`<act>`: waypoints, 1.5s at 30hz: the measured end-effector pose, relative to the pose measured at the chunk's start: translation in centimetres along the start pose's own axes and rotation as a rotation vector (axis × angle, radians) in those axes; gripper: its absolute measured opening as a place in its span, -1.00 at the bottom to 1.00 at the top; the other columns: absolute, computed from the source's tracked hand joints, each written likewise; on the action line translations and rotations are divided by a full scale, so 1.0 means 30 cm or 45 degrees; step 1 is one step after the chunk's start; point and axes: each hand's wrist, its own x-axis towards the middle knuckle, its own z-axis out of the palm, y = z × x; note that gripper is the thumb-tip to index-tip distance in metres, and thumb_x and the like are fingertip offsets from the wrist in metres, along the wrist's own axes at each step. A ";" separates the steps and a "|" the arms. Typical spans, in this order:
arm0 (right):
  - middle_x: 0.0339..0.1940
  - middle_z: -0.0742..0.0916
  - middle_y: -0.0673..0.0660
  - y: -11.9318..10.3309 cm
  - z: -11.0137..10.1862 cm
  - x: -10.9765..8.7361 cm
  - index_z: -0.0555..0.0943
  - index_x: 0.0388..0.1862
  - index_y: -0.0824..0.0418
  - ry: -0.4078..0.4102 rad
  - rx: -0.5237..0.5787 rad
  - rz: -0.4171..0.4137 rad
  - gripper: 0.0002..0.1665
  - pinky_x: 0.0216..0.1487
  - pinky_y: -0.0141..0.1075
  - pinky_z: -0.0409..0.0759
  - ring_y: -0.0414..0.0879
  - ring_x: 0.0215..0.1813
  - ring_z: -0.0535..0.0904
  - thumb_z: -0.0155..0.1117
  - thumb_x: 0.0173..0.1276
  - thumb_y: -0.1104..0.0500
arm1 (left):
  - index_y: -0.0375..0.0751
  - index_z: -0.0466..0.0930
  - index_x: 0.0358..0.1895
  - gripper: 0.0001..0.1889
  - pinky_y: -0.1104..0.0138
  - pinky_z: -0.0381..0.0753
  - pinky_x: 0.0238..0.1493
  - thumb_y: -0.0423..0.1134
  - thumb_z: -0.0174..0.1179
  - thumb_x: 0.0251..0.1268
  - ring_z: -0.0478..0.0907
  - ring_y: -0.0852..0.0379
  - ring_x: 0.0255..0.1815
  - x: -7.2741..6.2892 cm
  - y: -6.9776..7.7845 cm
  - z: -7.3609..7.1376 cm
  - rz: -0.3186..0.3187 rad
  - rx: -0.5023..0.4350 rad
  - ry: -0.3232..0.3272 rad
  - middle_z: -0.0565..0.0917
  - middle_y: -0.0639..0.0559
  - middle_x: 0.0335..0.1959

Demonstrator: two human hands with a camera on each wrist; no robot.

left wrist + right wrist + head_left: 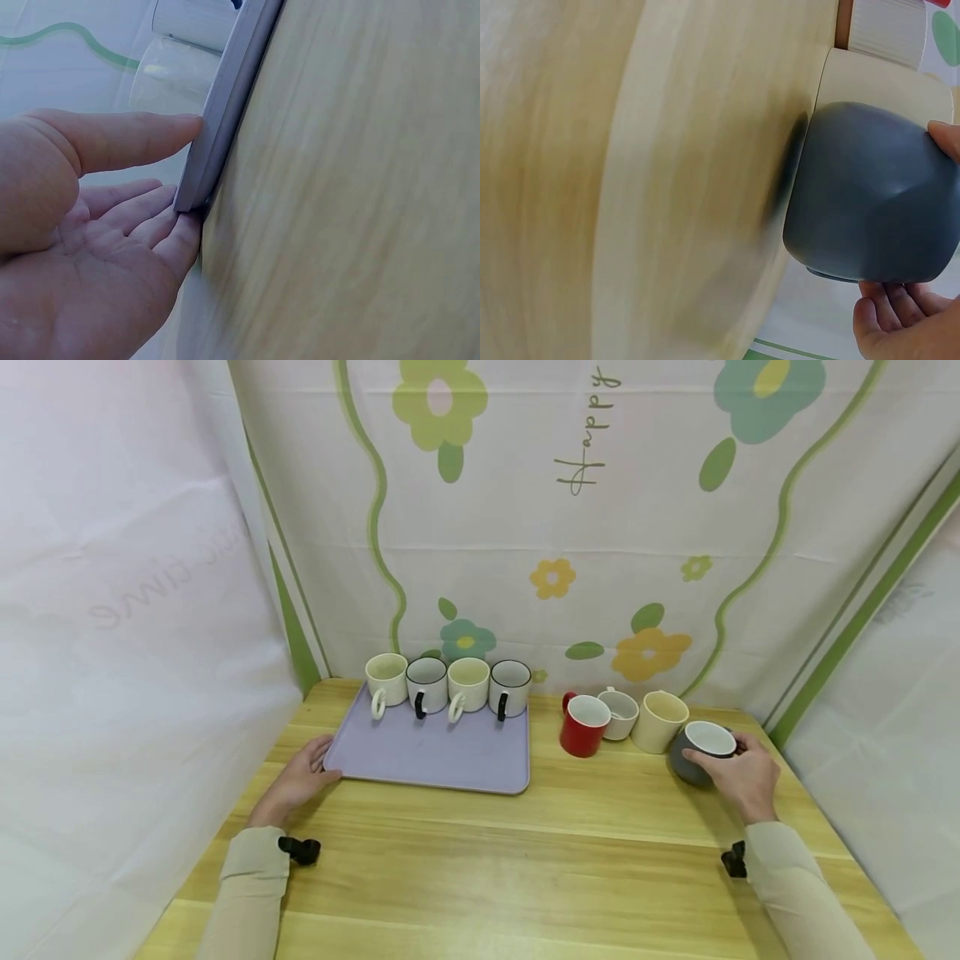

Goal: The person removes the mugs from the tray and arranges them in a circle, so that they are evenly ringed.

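Well right of the purple tray [431, 756], the right hand [748, 778] is gripping the gray mug [870, 199] between spread thumb and fingers; the left hand [302, 777] is holding the tray's near-left corner.

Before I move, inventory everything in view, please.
table: 1, light wood, underneath
tray: 1, lilac, left of centre
cream mugs: 2, cream, tray's back, first and third from left
black-rimmed mugs: 2, white, same row, second and fourth
red mug: 1, red, right of tray
grey mug: 1, grey, right end
yellow mug: 1, pale yellow, left of grey mug
small cup: 1, off-white, between red and yellow mugs
cloth: 3 sides, white, behind and beside table
sleeves: 2, beige, near side
wrist gadgets: 2, black, one per sleeve
left grip: 1, holding tray's near-left corner
right grip: 1, holding grey mug
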 end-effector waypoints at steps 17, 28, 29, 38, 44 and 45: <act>0.25 0.64 0.53 0.006 -0.005 -0.007 0.47 0.37 0.47 -0.035 -0.076 -0.080 0.09 0.20 0.23 0.49 0.42 0.22 0.56 0.69 0.10 -0.20 | -0.42 -0.34 0.71 -0.10 -0.21 -0.07 0.77 -0.42 0.12 0.60 -0.20 -0.43 0.76 0.003 -0.007 0.000 0.010 0.013 -0.001 -0.16 -0.47 0.73; 0.40 0.59 0.54 -0.228 -0.014 -0.058 0.43 0.49 0.43 -0.132 0.004 -0.350 0.04 0.33 0.39 0.50 0.47 0.40 0.49 0.50 0.33 -0.26 | -0.39 -0.35 0.72 -0.09 -0.22 -0.07 0.77 -0.41 0.12 0.60 -0.22 -0.43 0.76 0.002 -0.016 -0.012 -0.002 0.007 0.008 -0.19 -0.45 0.74; 0.41 0.59 0.52 -0.257 -0.005 -0.068 0.42 0.51 0.41 -0.168 0.018 -0.367 0.04 0.36 0.38 0.49 0.45 0.42 0.49 0.49 0.35 -0.27 | -0.40 -0.35 0.72 -0.09 -0.22 -0.07 0.77 -0.42 0.12 0.60 -0.22 -0.43 0.76 0.002 -0.016 -0.012 0.002 0.002 0.008 -0.19 -0.45 0.74; 0.32 0.71 0.36 -0.465 0.172 -0.153 0.56 0.39 0.29 -0.365 0.238 -0.492 -0.16 0.45 0.27 0.54 0.29 0.40 0.61 0.57 0.32 -0.16 | -0.43 -0.35 0.71 -0.10 -0.23 -0.06 0.76 -0.42 0.11 0.60 -0.21 -0.45 0.75 -0.009 -0.001 -0.003 0.011 0.014 0.006 -0.18 -0.47 0.74; 0.24 0.76 0.31 -0.578 0.318 -0.189 0.62 0.31 0.31 -0.489 0.330 -0.515 -0.25 0.39 0.15 0.67 0.22 0.30 0.70 0.59 0.30 -0.10 | -0.42 -0.34 0.71 -0.11 -0.23 -0.06 0.76 -0.41 0.11 0.62 -0.21 -0.45 0.75 -0.008 0.008 0.000 0.005 0.047 0.006 -0.18 -0.47 0.74; 0.23 0.77 0.30 -0.595 0.343 -0.193 0.63 0.31 0.29 -0.521 0.341 -0.504 -0.26 0.39 0.15 0.68 0.21 0.30 0.70 0.59 0.31 -0.11 | -0.42 -0.35 0.71 -0.11 -0.23 -0.06 0.76 -0.41 0.10 0.62 -0.21 -0.45 0.75 -0.009 0.009 0.001 0.004 0.053 0.003 -0.18 -0.47 0.74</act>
